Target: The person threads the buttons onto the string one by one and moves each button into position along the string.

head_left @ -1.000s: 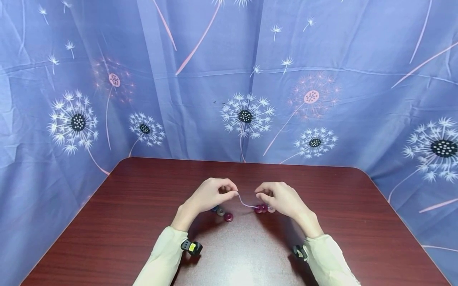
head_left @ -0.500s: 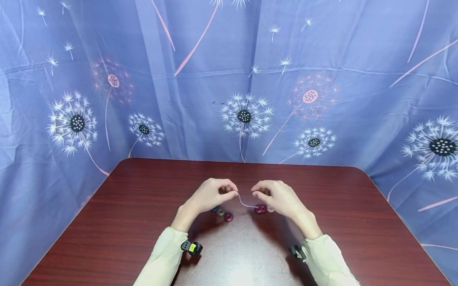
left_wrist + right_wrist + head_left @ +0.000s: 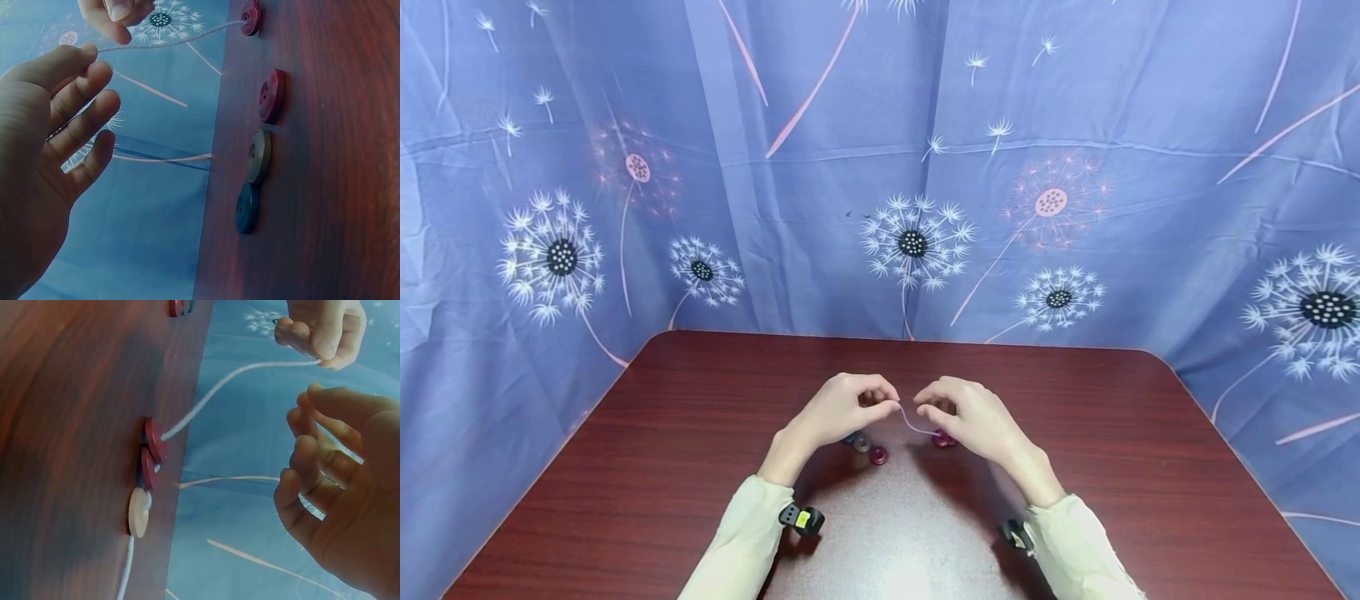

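Between thumb and index finger, my left hand [image 3: 845, 408] pinches the end of a white string [image 3: 231, 376]. The string slopes down to two dark red buttons [image 3: 154, 440] and a cream button [image 3: 139, 512] threaded along it on the table; its tail runs on past the cream one. My right hand [image 3: 972, 417] hovers beside the raised string, fingers bent loosely, with nothing between thumb and fingertips in the right wrist view. Below my left hand lie a loose dark red button [image 3: 272, 95], a grey-brown button [image 3: 259, 156] and a dark blue button [image 3: 247, 208].
The brown wooden table [image 3: 700, 500] reaches back to a blue curtain [image 3: 820, 208] with dandelion prints, which also hangs along both sides. A black strapped device [image 3: 802, 520] sits on the left wrist, and a similar one [image 3: 1017, 534] on the right.
My right hand has moved left, closer to my left hand and the string end, and now covers the cream button in the head view. My left hand stays in place.
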{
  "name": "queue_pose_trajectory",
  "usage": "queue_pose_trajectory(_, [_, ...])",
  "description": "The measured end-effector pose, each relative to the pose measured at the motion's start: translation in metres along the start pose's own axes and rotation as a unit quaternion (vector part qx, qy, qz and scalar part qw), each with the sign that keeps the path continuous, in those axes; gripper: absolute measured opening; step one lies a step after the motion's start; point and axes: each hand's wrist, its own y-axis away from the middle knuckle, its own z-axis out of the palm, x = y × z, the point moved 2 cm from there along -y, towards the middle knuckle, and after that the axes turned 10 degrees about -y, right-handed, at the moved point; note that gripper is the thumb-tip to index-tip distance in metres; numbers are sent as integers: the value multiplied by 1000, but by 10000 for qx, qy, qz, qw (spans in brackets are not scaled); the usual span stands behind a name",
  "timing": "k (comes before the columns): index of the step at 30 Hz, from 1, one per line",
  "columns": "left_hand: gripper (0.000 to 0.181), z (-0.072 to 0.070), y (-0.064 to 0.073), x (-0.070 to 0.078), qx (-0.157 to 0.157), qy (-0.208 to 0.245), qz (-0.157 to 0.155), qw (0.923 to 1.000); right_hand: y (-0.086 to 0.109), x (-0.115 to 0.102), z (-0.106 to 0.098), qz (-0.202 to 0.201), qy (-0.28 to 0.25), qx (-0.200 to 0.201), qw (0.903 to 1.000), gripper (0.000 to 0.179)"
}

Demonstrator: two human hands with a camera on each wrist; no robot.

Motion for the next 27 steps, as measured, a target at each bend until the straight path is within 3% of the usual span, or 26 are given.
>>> queue_pose_trajectory(14, [7,1,0,2,-158,312,-9,9994,-1,-2,20,-15,-765,-28,9971,21])
queue_pose_trajectory(19, [4,1,0,3,-119,371,189,9991,-2,0,23,-308,-923,34,9952,13])
queue_pose_trajectory(27, [7,0,0,2,-83,248,174,9995,-3,1,19,-109,-1239,-23,9922,3])
